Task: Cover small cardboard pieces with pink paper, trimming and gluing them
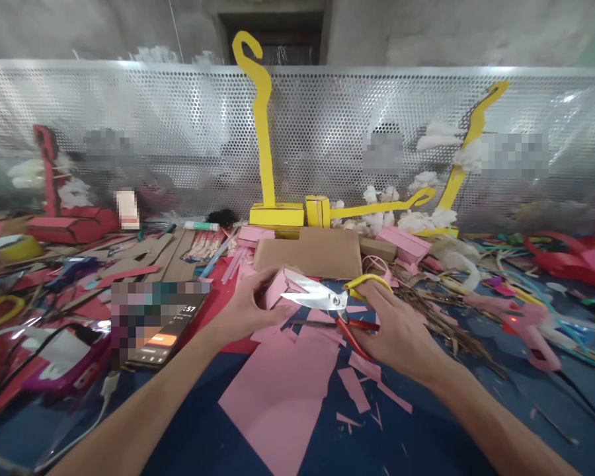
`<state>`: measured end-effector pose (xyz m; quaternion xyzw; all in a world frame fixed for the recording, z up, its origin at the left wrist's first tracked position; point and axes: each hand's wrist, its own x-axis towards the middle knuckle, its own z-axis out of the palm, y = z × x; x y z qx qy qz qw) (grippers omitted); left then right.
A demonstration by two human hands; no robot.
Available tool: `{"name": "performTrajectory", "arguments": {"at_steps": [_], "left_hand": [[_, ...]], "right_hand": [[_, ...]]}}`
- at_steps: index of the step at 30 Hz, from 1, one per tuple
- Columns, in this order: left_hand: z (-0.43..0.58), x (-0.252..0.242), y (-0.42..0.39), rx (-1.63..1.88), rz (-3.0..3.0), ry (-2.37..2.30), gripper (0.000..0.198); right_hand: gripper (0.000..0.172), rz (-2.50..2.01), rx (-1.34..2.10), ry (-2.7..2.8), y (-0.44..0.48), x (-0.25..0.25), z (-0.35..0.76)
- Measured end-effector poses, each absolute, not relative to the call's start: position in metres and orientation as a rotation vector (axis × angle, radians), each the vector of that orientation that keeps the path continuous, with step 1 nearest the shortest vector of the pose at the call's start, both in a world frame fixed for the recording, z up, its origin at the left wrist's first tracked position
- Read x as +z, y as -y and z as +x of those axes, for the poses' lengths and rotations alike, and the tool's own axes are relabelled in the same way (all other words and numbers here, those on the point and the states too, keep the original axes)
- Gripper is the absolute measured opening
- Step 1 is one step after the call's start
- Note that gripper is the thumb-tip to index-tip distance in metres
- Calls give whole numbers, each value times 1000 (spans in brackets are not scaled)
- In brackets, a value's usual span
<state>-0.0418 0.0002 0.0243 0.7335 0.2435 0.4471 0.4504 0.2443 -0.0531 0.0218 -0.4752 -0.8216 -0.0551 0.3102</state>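
My left hand (248, 305) is closed around a small folded pink paper piece (276, 286), held just above the blue table. My right hand (395, 329) grips scissors (327, 301) with one yellow and one red handle loop; the steel blades point left and touch the pink piece. Below both hands lies a large pink paper sheet (282, 390) with pink offcuts (354, 387) scattered to its right.
A phone (166, 324) lies to the left of my left hand. A brown cardboard box (310, 254) stands behind the hands, yellow cardboard hook shapes (262, 132) beyond it against a perforated metal screen (129, 132). A pink glue gun (530, 327) lies right; red craft pieces (69, 221) lie far left.
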Motion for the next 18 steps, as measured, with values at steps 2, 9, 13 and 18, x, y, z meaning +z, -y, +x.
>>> {"name": "performTrajectory", "arguments": {"at_steps": [2,9,13,18], "left_hand": [[-41,23,0,1106,1807,-613,60],[-42,18,1,1093,1735,-729,72],[-41,18,1,1097,1754,-676,65],[-40,19,1,1112,1751,-647,63]], "right_hand": [[37,-1238,-162,2183,53,22,243],[37,-1305,-97,2209,54,20,245],[32,-1349,-49,2187,55,19,246],[26,-1359,-1,2167,53,15,248]]}}
